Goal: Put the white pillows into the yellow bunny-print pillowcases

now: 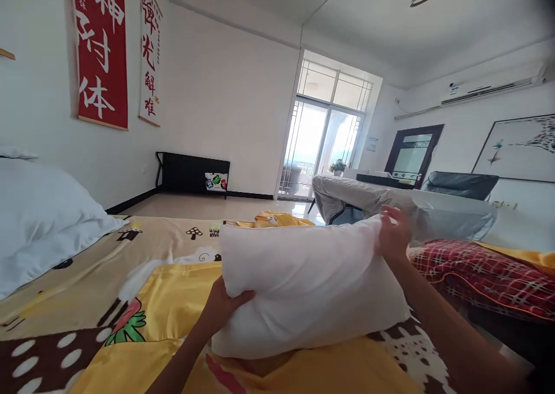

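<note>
A plain white pillow [303, 284] stands tilted on its long side in front of me, between both hands. My left hand [228, 307] grips its near left end, thumb over the front face and the other fingers hidden behind. At the upper right corner, my right hand [393, 232] has hold of the pillow, its fingers slightly blurred. Under the pillow lies a yellow cloth [182, 295] with a strawberry print, which looks like a pillowcase or cover, spread over a beige and brown patterned bed sheet [160, 238].
Another white pillow [47, 220] lies at the left. A red plaid folded textile [485, 272] sits at the right. Behind the bed are a bunched yellow cloth [281, 219], a plastic-covered piece of furniture [347, 194] and a black panel [186, 171] against the wall.
</note>
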Demonstrator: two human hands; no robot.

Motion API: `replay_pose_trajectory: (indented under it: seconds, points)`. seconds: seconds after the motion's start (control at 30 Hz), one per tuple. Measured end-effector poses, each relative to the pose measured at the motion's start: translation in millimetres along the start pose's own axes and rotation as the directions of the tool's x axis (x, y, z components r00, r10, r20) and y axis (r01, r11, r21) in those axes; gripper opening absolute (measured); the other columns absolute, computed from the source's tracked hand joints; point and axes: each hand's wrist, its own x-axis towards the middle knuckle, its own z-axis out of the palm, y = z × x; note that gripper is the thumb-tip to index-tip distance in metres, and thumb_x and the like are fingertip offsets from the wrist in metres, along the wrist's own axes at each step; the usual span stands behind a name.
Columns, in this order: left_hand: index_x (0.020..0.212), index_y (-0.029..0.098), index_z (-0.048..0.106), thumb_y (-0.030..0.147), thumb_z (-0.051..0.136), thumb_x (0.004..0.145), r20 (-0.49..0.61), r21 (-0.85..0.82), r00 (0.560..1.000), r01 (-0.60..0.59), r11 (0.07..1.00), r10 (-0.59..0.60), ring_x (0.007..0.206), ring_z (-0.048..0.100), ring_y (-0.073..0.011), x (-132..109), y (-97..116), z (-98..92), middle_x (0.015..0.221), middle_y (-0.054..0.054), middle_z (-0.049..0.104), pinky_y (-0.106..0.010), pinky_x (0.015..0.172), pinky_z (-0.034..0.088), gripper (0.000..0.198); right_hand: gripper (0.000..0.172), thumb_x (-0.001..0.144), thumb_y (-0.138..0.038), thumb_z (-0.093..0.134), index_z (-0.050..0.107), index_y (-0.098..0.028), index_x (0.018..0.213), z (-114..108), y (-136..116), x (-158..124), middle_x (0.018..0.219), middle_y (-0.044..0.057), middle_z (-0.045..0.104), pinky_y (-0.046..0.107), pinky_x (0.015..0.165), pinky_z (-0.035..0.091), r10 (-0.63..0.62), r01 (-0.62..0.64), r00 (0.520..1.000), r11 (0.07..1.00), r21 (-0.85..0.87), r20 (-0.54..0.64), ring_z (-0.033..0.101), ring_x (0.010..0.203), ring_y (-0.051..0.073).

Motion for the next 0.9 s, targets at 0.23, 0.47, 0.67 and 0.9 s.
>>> replay_pose_trajectory:
  seconds: [0.23, 0.47, 0.67, 0.9]
  points:
    - [0.109, 0.018, 0.061, 0.042, 0.079, 0.057, -0.052, 0.079, 0.999, -0.008, 0.997, 0.012, 0.1, 0.062, -0.0326, 0.2, -11.1, -4.5, 0.106, -0.012, 0.068, -0.045, 0.086, 0.05, 0.059, 0.053, 0.092, -0.052, 0.038, 0.046, -0.02, 0.133, 52.7, -143.1, -111.8, 0.119, 0.01, 0.063, 0.044, 0.099, 0.033, -0.48, 0.541, 0.49, 0.822, 0.178, 0.727, 0.054, 0.113, 0.026]
    - [0.128, 0.016, 0.047, 0.036, 0.085, 0.048, 0.136, 0.059, 0.99, 0.028, 0.998, -0.036, 0.115, 0.054, -0.0339, 4.5, -26.6, -26.4, 0.126, -0.016, 0.058, -0.045, 0.096, 0.045, 0.091, 0.048, 0.096, -0.052, 0.03, 0.063, -0.017, 0.104, 98.0, -152.2, -130.2, 0.102, 0.009, 0.068, 0.038, 0.095, 0.032, -0.423, 0.654, 0.45, 0.756, 0.032, 0.786, 0.057, 0.105, 0.023]
    - [0.111, 0.015, 0.057, 0.041, 0.077, 0.055, -0.041, 0.146, 0.993, 0.116, 0.982, -0.112, 0.104, 0.061, -0.0324, 15.8, -52.5, -19.1, 0.112, -0.014, 0.066, -0.043, 0.087, 0.049, 0.065, 0.044, 0.093, -0.053, 0.038, 0.063, -0.018, 0.095, 97.2, -144.3, -146.3, 0.09, 0.007, 0.068, 0.035, 0.087, 0.035, -0.54, 0.726, 0.336, 0.67, 0.152, 0.772, 0.059, 0.088, 0.021]
    - [0.098, 0.018, 0.064, 0.045, 0.069, 0.06, -0.123, 0.176, 0.991, 0.07, 0.982, -0.048, 0.098, 0.063, -0.0297, 24.2, -91.0, -23.8, 0.098, -0.011, 0.072, -0.042, 0.087, 0.051, 0.047, 0.045, 0.088, -0.054, 0.046, 0.061, -0.014, 0.101, 74.0, -112.1, -194.1, 0.088, 0.011, 0.066, 0.041, 0.086, 0.035, -0.796, 0.845, 0.21, 0.44, 0.304, 0.568, 0.056, 0.086, 0.023]
